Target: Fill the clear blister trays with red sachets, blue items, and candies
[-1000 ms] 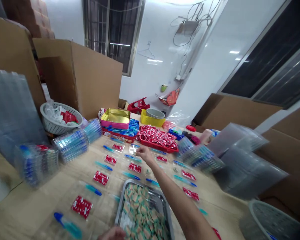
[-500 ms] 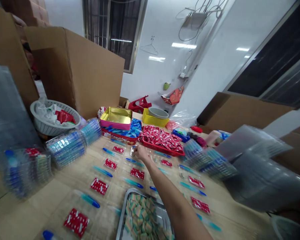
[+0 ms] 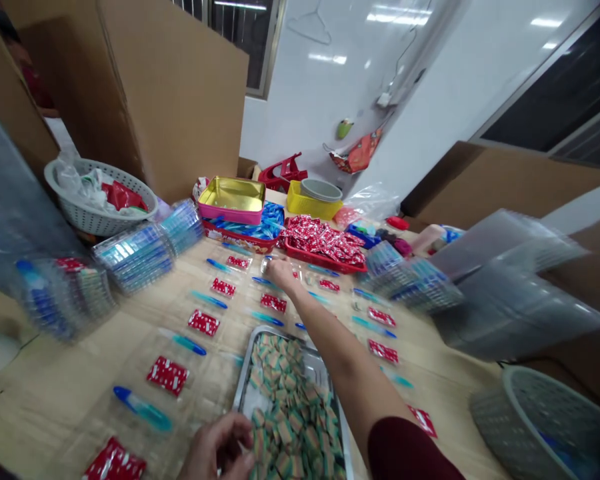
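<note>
My right hand stretches far across the table, fingers closed and pointing down over a clear plastic tray in front of the red tray. What it holds, if anything, is hidden. Low in the view, my left hand has its fingers curled at the left rim of a metal tray; I cannot make out anything in them. Small striped green-and-tan pieces fill much of that metal tray. Around it lie rows of clear plastic trays with red white-dotted packets and slim blue-and-teal pieces.
Behind the rows stand a red tray of dotted packets and a pink tin above blue pieces. Stacked filled packs and a grey basket are at left. Clear sheets and another basket stand at right.
My left hand has come into view beside the metal tray. My right hand stays over the far clear trays. The view has tilted downward, showing more of the near table.
</note>
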Demonstrator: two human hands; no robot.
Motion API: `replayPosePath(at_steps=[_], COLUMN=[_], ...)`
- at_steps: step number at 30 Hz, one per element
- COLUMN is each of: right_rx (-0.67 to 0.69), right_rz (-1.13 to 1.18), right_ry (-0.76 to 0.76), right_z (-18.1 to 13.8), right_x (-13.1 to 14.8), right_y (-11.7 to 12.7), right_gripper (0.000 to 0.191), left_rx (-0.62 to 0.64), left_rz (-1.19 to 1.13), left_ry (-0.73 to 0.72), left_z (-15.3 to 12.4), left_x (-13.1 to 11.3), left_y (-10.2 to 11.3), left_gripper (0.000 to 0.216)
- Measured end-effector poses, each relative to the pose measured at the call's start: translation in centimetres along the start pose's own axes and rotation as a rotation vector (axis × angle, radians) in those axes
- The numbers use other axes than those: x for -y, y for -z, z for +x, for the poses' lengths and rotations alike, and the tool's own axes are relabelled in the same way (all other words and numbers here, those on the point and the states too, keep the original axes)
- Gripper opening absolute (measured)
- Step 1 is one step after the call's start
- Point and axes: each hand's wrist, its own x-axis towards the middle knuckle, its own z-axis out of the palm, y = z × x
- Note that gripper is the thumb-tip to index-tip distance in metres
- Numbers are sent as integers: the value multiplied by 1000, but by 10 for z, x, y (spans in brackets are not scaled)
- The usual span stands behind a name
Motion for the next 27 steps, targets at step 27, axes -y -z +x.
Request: replayPosePath(at_steps=[27], right_rx=[-59], right_rz=[97], right_ry=[269], right_z=[-251], right_x=[61], right_y=[12], right_gripper=[19], left_rx=[-230], left_rz=[261], left_ry=[-189], left_z=[4], left_x=[-13], left_y=[-23], left_gripper=[12])
